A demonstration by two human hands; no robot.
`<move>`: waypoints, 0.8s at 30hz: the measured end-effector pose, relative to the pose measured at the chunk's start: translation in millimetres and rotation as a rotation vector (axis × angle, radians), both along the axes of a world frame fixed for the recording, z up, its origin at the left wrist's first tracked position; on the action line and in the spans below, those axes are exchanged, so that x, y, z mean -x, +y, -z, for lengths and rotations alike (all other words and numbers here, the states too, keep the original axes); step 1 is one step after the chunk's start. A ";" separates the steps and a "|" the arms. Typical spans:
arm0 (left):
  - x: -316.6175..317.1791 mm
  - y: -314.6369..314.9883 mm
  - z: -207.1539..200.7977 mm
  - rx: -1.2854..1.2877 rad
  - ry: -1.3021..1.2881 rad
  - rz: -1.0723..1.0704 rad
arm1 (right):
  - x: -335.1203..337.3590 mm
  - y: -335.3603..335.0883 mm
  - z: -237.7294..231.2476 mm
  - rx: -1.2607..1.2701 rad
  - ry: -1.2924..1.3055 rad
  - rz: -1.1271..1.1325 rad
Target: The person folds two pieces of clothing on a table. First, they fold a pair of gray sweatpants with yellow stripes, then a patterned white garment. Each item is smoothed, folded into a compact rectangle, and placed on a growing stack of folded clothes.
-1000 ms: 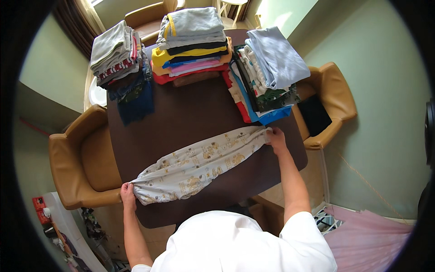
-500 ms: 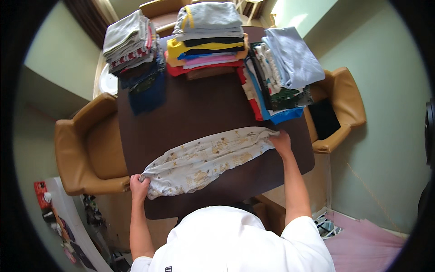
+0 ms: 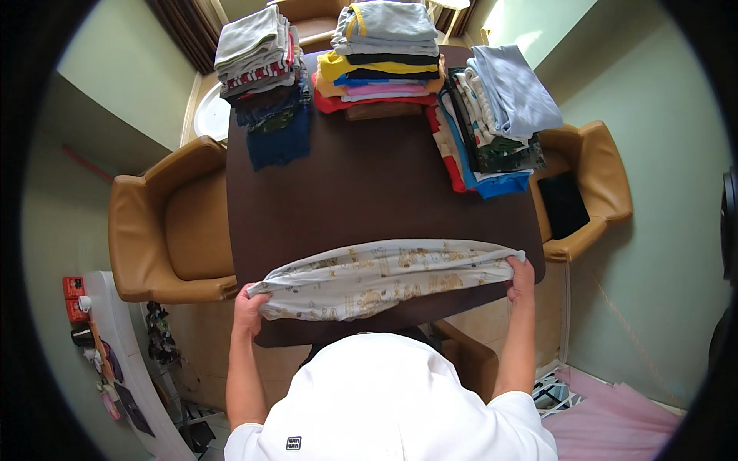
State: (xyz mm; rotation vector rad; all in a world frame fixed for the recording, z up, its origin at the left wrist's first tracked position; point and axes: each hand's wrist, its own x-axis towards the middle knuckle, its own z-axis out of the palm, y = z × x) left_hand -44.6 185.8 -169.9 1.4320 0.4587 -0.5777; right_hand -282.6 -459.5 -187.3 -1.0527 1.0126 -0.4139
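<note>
A white cloth garment with a tan and grey print [image 3: 384,280] stretches between my two hands over the near part of the dark brown table [image 3: 361,196]. Its exact kind is hard to make out. My left hand [image 3: 250,307] is closed around its left end by the table's near left corner. At the near right corner, my right hand [image 3: 521,278] pinches the other end. The cloth hangs in a long, lightly sagging band with folds along its length.
Folded clothes stand in stacks along the far side: a left stack [image 3: 257,61], a middle stack [image 3: 384,58] and a right stack [image 3: 496,115]. Tan armchairs flank the table, one on the left [image 3: 173,223] and one on the right [image 3: 600,177], which holds a black cloth [image 3: 563,205].
My right hand has moved nearer and to the right, while my left hand has risen slightly. The garment is now pulled straighter and lies more level across the view.
</note>
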 end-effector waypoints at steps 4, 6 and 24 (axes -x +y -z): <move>-17.7 1.3 -10.6 0.063 -0.093 -0.022 | 10.7 -3.8 -20.4 0.047 -0.018 0.007; -29.2 0.0 -6.2 -0.030 -0.124 -0.001 | 10.3 -6.6 -21.7 0.105 0.017 -0.006; -12.8 6.5 40.4 -0.877 -0.238 0.272 | 12.0 25.3 46.0 0.623 0.883 -0.237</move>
